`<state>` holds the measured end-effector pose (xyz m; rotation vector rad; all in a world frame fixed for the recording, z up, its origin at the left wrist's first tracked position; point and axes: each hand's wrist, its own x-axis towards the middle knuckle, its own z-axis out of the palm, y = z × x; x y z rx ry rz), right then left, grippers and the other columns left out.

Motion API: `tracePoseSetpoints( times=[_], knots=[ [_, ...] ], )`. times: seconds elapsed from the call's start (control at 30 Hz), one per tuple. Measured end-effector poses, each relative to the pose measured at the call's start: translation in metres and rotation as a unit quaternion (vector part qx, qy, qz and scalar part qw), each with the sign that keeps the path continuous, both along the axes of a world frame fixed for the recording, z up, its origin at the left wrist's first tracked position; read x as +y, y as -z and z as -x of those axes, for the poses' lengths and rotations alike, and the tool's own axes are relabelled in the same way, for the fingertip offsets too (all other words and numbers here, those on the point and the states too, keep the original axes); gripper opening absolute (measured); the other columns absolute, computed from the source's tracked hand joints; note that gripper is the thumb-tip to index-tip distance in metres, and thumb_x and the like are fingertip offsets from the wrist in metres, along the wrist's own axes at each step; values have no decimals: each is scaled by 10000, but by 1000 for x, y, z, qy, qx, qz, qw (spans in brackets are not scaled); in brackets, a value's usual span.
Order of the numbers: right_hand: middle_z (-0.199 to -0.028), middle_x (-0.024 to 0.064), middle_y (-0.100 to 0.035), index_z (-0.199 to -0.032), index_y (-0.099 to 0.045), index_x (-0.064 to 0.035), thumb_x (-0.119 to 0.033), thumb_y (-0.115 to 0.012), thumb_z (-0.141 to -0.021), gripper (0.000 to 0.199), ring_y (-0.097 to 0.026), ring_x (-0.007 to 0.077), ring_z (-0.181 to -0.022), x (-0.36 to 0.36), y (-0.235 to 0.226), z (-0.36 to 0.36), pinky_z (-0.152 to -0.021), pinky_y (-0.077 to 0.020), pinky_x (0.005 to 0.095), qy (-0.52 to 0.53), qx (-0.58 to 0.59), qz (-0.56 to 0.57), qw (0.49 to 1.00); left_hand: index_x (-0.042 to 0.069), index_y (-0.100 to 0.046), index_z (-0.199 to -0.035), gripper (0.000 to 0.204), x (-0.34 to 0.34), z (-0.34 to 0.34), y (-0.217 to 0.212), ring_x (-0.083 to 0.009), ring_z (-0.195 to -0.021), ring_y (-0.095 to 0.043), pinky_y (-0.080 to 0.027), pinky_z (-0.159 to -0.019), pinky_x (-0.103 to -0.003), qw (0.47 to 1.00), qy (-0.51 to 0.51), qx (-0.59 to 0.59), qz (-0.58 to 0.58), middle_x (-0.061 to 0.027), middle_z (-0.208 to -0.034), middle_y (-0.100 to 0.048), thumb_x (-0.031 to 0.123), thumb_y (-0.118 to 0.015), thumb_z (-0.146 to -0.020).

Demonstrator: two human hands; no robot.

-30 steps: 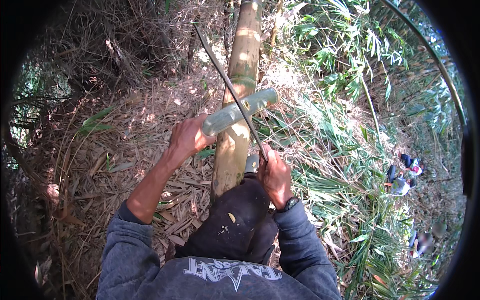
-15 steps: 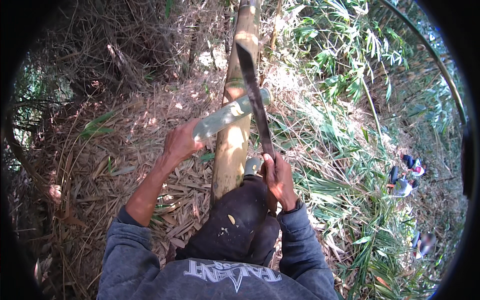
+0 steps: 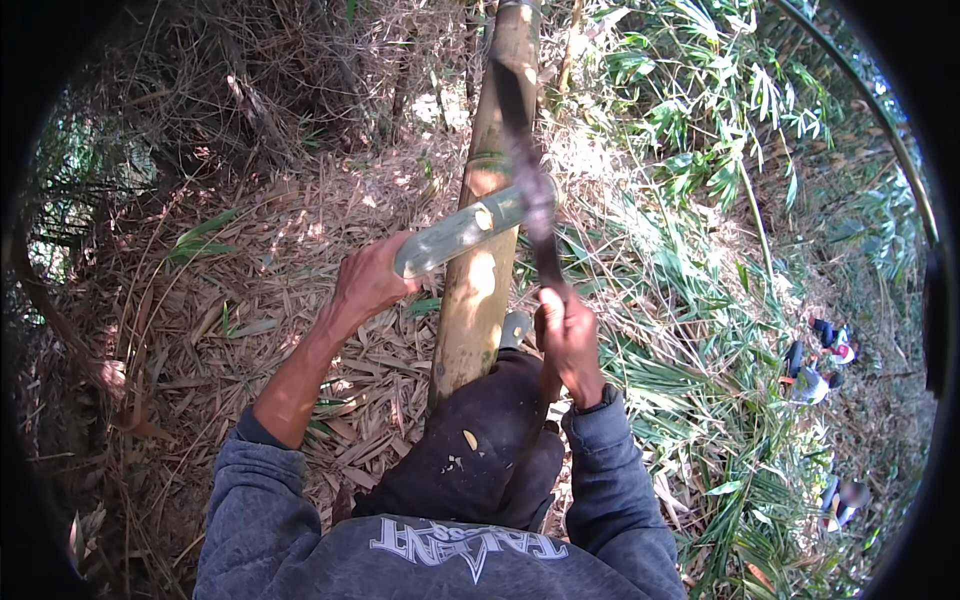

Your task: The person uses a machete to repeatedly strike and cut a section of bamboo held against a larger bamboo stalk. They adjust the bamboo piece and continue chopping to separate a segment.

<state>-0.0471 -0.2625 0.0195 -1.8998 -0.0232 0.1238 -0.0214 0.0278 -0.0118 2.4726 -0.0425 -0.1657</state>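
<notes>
My left hand (image 3: 375, 278) is closed around the near end of a short green bamboo piece (image 3: 450, 238). That piece slants up to the right across a thick yellowish bamboo pole (image 3: 473, 290). My right hand (image 3: 568, 335) grips the handle of a machete (image 3: 545, 250). The dark blade points up and slightly left, passing in front of the green piece's far end, and is partly smeared by motion. Whether the blade touches the piece I cannot tell. A pale notch or chip (image 3: 484, 217) shows on the green bamboo's upper side.
The pole runs away from my bent knee (image 3: 490, 410). Dry bamboo leaves (image 3: 270, 330) cover the ground at left; green leafy branches (image 3: 690, 420) lie at right. A tangle of dry twigs (image 3: 270, 90) stands at the far left. Several people (image 3: 815, 370) are at the far right.
The machete has shifted slightly down and right, its blade now blurred across the green bamboo's far end. The whole scene has slid a little to the right.
</notes>
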Motion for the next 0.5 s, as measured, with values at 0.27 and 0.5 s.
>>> tracePoseSetpoints(
  times=[0.27,0.5],
  knots=[
    [-585,114,-542,-936,-599,4,-230,-548,-997,248,-547,217,-501,-15,8,-2,-465,-396,375,-92,-51,233,967,129,-570,-1276,621,-12,0,-8,-326,-923,-699,-547,-794,-428,1000,-24,11,12,-151,-1032,-712,258,-802,-715],
    [-883,198,-643,-1201,-566,-40,-88,-592,-900,306,-632,352,-596,-2,8,5,-517,-508,439,-71,-249,307,916,117,-589,-1210,557,-23,2,-24,-341,-903,-697,-542,-773,-440,998,-30,44,-18,-151,-1003,-713,263,-803,-717]
  ],
)
